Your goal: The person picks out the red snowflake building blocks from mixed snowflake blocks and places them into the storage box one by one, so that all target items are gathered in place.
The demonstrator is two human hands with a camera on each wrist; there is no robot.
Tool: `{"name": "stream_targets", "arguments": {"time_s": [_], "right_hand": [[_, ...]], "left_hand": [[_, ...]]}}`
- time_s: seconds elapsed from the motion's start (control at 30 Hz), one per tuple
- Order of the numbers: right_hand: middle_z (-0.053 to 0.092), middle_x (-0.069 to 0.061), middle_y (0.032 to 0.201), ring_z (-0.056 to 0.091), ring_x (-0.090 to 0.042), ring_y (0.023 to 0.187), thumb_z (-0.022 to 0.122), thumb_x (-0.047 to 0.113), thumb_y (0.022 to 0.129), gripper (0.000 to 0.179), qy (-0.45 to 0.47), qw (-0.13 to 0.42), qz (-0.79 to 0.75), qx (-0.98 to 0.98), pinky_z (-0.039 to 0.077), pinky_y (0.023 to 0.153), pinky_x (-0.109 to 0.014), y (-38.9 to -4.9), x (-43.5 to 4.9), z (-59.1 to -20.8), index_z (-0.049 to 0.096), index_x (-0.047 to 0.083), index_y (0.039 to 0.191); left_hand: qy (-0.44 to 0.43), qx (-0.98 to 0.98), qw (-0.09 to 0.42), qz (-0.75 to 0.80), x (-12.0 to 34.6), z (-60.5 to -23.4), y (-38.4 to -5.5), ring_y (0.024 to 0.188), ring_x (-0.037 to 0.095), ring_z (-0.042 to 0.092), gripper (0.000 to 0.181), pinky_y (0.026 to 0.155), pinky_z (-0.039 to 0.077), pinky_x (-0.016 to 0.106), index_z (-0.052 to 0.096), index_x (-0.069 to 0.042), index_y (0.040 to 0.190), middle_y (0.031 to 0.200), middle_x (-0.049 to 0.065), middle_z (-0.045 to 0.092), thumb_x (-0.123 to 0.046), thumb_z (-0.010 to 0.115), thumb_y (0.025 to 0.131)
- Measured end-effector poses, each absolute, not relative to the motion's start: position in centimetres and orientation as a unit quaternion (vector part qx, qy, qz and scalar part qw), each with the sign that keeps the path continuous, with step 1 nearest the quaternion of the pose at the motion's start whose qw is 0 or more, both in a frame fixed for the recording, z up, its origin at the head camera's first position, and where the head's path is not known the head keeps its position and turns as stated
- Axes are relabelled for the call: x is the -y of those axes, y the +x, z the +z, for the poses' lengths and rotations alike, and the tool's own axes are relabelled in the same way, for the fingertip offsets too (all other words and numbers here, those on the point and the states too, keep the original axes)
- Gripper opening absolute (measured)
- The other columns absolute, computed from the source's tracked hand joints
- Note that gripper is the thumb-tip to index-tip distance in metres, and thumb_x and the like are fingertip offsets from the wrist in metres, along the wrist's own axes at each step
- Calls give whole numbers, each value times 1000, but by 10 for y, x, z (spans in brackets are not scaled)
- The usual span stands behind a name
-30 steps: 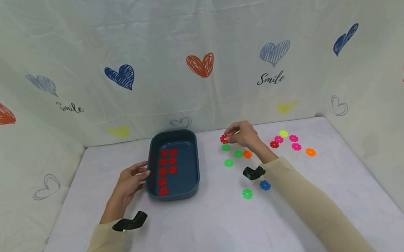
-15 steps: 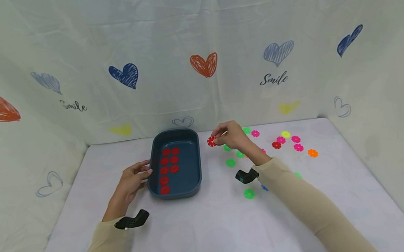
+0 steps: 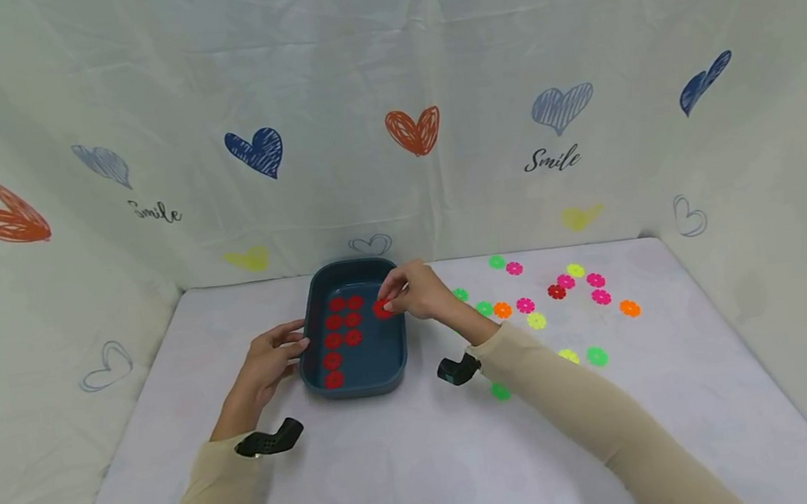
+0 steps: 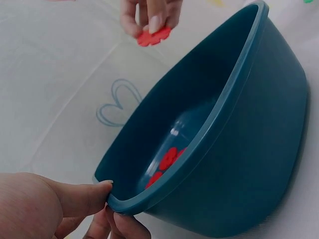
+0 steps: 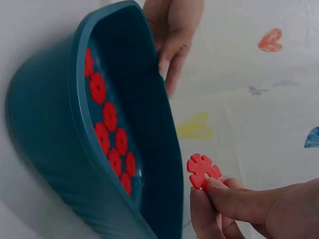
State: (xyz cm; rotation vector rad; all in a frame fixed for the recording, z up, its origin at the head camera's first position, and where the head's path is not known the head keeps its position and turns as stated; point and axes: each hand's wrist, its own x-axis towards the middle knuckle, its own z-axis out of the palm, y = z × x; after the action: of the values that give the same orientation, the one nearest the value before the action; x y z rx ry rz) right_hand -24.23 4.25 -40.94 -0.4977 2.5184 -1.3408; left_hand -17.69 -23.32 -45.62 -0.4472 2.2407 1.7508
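Observation:
A deep dark-teal plastic tray [image 3: 380, 368] stands on the table. Its left rim is pinched by my left hand [image 3: 271, 365], thumb on top and fingertips curled against the outside wall, as the left wrist view shows. Several red notched plastic discs [image 3: 332, 361] lie flat on the tray floor, arranged in two columns toward the left side. My right hand [image 3: 419, 292] pinches one more red notched disc [image 5: 200, 171] between thumb and fingers. It holds that disc above the tray's right rim, tilted, with the notched edge sticking out past the fingertips.
To the right, loose notched discs lie scattered on the white-covered table [image 3: 400, 471]: a dark red disc [image 3: 556, 291], an orange disc [image 3: 630, 308], a green disc [image 3: 597, 356], a pink disc [image 3: 601, 296] and others. My right forearm [image 3: 581, 407] passes over some. A heart-printed curtain [image 3: 336, 193] hangs behind.
My right hand has carried the red disc leftward from the scattered discs to the tray's right side. The left hand keeps its hold on the rim; the head view has shifted slightly.

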Motion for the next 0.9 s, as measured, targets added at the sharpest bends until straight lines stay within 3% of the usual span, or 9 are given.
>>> {"name": "stream_targets", "arguments": {"time_s": [0.43,0.9], "right_hand": [[75,-11,88,68,-15,77,83,-4,88,12,-220,152,-415,-870,53,67,-22,-240,-11,-418,80,0,99],[75,-8,83,73,-19,76,80,-8,88,12,-230,215,-382,-869,54,68,-23,-248,11,-422,80,0,96]], "left_hand": [[-167,-777,125,594,233,-455,-177,104,19,56,52,78,51,25,47,-2,157,130,13,53,-6,61,107],[-166,-774,124,599,232,-454,-177,108,22,56,52,79,52,25,47,-2,157,130,14,53,-5,60,106]]}}
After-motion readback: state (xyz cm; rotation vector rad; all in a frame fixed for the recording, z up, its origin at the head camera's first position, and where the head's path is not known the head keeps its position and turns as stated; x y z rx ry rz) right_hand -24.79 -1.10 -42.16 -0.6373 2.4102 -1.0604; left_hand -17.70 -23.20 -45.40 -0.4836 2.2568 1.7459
